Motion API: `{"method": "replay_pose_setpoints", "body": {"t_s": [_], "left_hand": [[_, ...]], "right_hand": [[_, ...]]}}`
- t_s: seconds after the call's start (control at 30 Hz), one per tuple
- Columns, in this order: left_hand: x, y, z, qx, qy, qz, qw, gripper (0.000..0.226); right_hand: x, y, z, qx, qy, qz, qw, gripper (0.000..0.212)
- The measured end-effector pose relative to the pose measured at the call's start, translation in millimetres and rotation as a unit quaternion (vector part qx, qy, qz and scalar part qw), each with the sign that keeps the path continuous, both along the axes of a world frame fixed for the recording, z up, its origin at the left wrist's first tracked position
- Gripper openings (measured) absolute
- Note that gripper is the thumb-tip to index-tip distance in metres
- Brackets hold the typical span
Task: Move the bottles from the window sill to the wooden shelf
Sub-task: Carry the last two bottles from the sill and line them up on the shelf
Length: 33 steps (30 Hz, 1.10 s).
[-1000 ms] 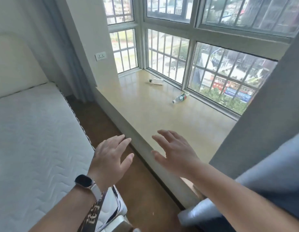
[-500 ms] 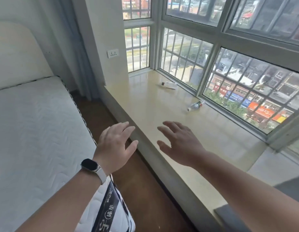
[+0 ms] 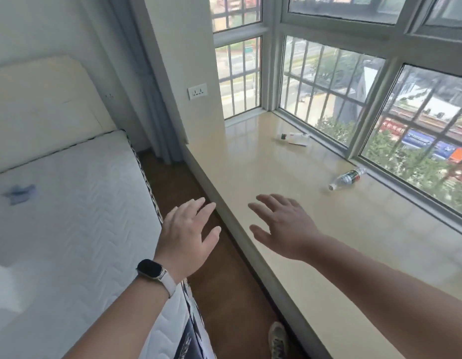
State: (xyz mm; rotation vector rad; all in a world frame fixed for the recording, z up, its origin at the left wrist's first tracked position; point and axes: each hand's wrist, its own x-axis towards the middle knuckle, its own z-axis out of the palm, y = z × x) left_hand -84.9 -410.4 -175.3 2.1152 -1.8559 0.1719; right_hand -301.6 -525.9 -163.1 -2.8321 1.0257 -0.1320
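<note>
- Window sill (image 3: 289,203) is lying as a wide, smooth, glossy beige slab, running from 6 o'clock up to 12 o'clock along the barred window (image 3: 328,81), with a pale rounded front edge.
- Clear plastic bottle (image 3: 347,179) with a green label is lying on its side at about 2 o'clock on the sill, just beside the window frame, its white cap pointing toward the room.
- Second bottle (image 3: 295,138), pale and flatter in outline with a dark cap, is lying on its side at about 1 o'clock, farther along the sill and well apart from the first.
- Quilted white mattress (image 3: 69,216) with a chevron stitch is filling the 9 o'clock side, against a cream padded headboard (image 3: 43,99); a strip of brown floor (image 3: 224,294) is showing between bed and sill.
- Left hand (image 3: 187,235) is hovering palm down over the floor strip at the centre, fingers spread and slightly bent, holding nothing; a dark watch (image 3: 151,270) on a pale strap is sitting on its wrist.
- Right hand (image 3: 284,226) is reaching palm down over the sill's near edge, fingers splayed toward 11 o'clock, empty and well short of both bottles.
- Both hands are staying apart from each other.
</note>
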Motion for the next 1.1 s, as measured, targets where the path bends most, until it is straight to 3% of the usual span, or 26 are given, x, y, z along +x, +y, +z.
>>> {"method": "replay_pose_setpoints", "body": {"t_s": [0.13,0.43,0.9,1.1], "left_hand": [[3.1,-73.9,17.0,0.001,-0.054,-0.012,0.998,0.048],[-57.5,-196.7,25.4,0.012,-0.075,-0.036,0.996,0.047],[-97.1,-332.7,31.6,-0.028,-0.051,-0.168,0.984,0.048],[-83.4,-395.5,20.8,-0.003,-0.064,-0.236,0.970,0.050]], "right_hand": [[2.7,-70.9,10.4,-0.034,-0.031,0.011,0.999,0.055],[-51.3,-178.7,7.6,-0.043,-0.041,-0.029,0.998,0.054],[-127.8,-234.9,22.8,-0.068,-0.030,-0.184,0.980,0.053],[-133.9,-258.6,5.8,-0.050,-0.031,-0.265,0.962,0.053]]}}
